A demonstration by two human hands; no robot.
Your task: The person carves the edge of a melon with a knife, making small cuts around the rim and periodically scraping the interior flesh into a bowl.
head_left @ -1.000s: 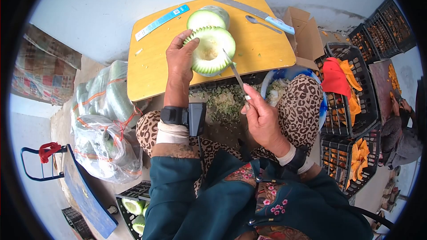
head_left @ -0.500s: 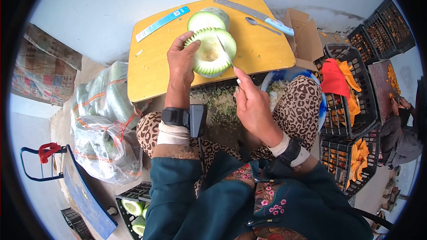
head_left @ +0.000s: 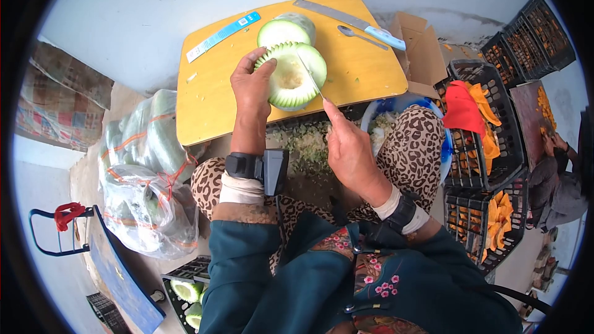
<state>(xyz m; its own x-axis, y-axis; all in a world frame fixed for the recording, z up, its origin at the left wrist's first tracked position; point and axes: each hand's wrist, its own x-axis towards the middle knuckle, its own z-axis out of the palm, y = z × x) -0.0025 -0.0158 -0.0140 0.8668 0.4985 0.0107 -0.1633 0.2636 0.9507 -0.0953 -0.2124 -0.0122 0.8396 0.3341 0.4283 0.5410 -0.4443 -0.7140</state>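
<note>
My left hand (head_left: 252, 80) grips the left rim of a pale green hollowed melon half (head_left: 291, 89), whose edge is notched along its left and lower sides. My right hand (head_left: 351, 148) is closed round the handle of a thin knife (head_left: 312, 75); its blade lies across the right part of the cut face. Behind the half, a larger cut melon piece (head_left: 284, 33) rests on the yellow table (head_left: 216, 99). A spoon (head_left: 362, 36) and a long blade with a blue handle (head_left: 346, 20) lie at the table's back right.
Bagged melons (head_left: 148, 179) stand at left. A blue-rimmed basin (head_left: 366, 117) and a cardboard box (head_left: 427, 62) are right of the table. Black crates (head_left: 520, 142) hold orange pieces, one under a red cloth (head_left: 463, 108). Another person (head_left: 557, 185) works at far right.
The view has shifted slightly. The knife blade still lies across the right part of the melon's face, and both hands keep nearly the same hold.
</note>
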